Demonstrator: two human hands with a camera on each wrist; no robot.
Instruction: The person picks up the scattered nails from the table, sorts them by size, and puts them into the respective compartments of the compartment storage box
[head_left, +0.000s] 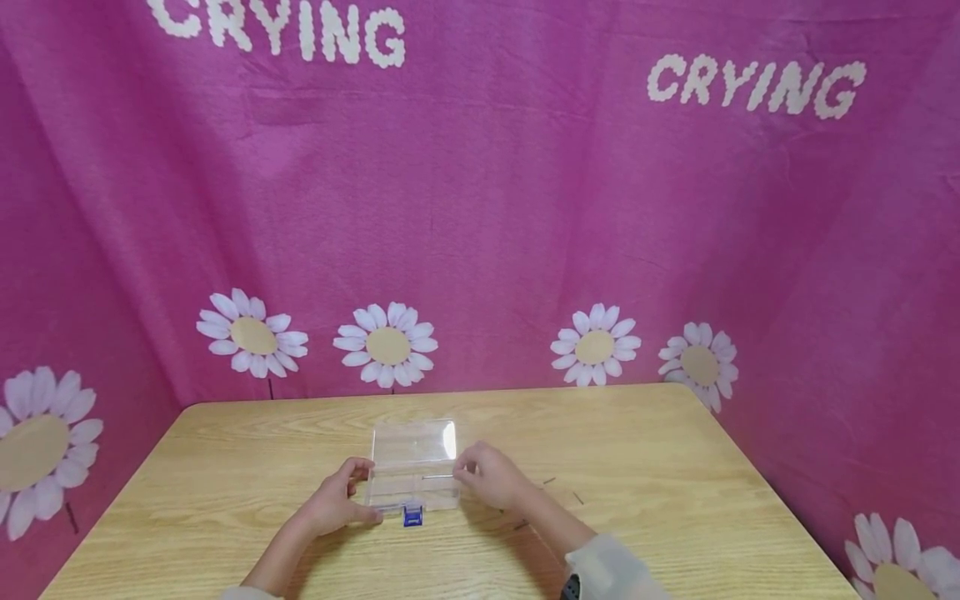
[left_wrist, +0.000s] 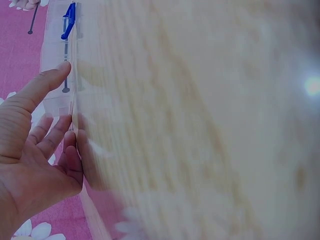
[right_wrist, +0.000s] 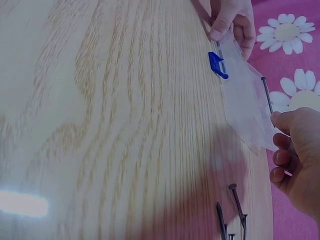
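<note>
A clear plastic box with its lid swung back lies on the table. A blue latch sticks out at its front. My left hand grips the box's left end, thumb at the front edge and fingers around the side. Inside, close to that thumb, is a dark nail seen through the plastic. My right hand is at the box's right side, pinching a nail near one end between thumb and fingertips. The nail's head points left, over the box.
Several loose nails lie on the wooden table, to the right of the box and beneath my right forearm. A pink cloth with white daisies hangs behind the table and along both sides.
</note>
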